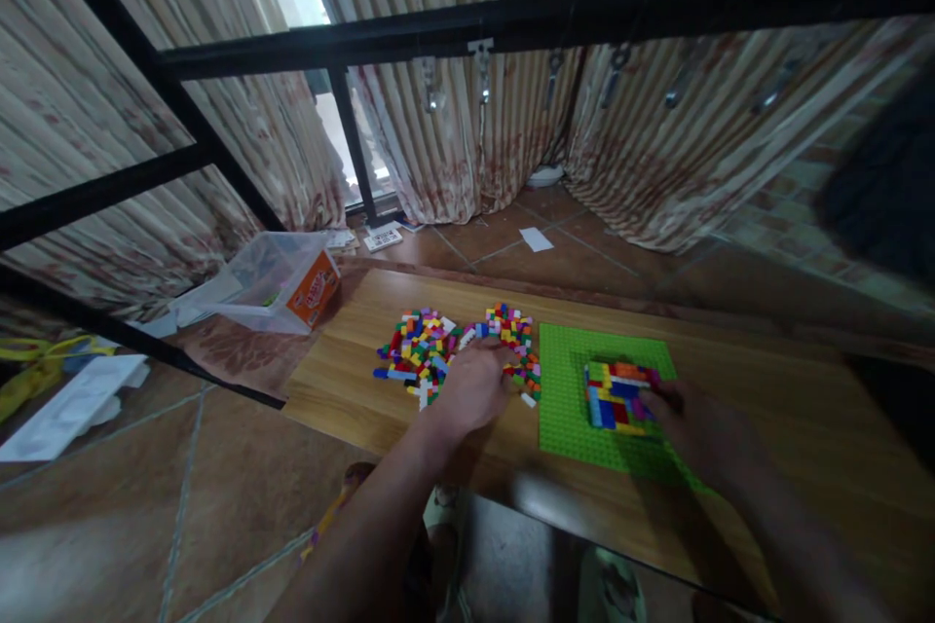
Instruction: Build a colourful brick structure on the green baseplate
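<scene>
Brick picking seems to be the step in hand: the left hand (pixel 478 384) reaches into the near side of the loose bricks (pixel 418 343) on the table (pixel 336 360), though I cannot tell whether its grip has closed on one. The low brick build (pixel 612 412) sits on the green baseplate (pixel 562 399) to the right, where the right hand (pixel 683 414) has its fingers at the build's right edge, their hold too blurred to judge. The next move likely calls for lifting out a fitting brick and keeping the build steady.
</scene>
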`<state>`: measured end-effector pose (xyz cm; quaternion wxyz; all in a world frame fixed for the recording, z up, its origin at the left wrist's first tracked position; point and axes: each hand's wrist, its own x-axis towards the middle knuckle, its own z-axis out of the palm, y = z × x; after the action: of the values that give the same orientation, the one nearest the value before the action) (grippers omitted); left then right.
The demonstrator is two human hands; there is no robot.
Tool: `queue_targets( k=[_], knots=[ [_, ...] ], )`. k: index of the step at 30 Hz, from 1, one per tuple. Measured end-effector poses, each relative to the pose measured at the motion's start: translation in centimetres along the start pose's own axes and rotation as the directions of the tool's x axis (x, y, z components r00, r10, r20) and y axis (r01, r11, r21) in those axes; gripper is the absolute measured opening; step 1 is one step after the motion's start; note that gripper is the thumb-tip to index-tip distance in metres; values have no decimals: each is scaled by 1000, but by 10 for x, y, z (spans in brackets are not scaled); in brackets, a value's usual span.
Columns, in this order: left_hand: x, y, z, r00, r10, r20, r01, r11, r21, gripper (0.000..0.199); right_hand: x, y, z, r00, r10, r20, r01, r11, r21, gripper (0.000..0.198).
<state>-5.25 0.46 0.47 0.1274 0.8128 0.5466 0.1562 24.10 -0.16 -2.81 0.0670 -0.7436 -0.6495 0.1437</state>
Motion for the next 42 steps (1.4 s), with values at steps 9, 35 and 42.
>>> queue_targets(
  k=[9, 35, 42],
  knots=[
    [8, -7, 3, 996, -87, -26, 89, 993, 80, 22, -7, -10, -4, 1000, -2, -18, 2, 999, -37, 42],
    [51, -2, 23, 960, -239, -149, 261, 952, 157, 28, -6, 2, -1, 1000, -28, -11, 27, 999, -44, 49],
    [40, 0, 18, 968, -233, -89, 245, 954, 170, 22, 0, 9, 4, 999, -37, 38, 38, 999, -12, 53]
  ],
)
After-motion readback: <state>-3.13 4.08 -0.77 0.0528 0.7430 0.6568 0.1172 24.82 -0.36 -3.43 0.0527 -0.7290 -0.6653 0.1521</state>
